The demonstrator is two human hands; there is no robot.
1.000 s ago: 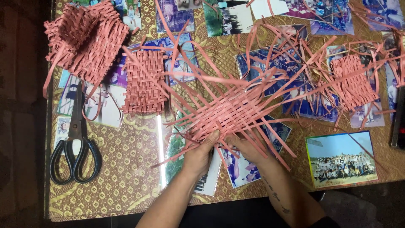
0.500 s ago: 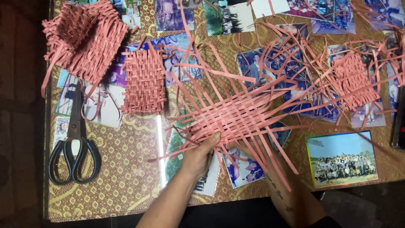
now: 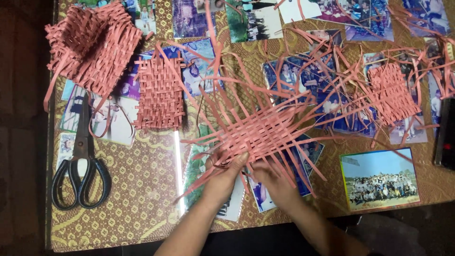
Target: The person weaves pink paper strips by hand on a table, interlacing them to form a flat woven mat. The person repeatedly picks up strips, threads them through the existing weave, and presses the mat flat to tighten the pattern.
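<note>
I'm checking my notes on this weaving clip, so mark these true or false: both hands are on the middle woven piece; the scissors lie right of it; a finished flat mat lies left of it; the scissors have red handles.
1. Both the left hand and the right hand touch the half-woven mat. True.
2. The scissors lie right of it. False: they lie far to its left.
3. A small woven mat lies left of it. True.
4. The scissors have red handles. False: the handles are dark.

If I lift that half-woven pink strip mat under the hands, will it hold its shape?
Probably not. The half-woven mat looks thin and flat, so likely light and floppy. Its loose strip ends splay out unbound, so strips may slip. Both the left hand and the right hand press its near edge.
</note>
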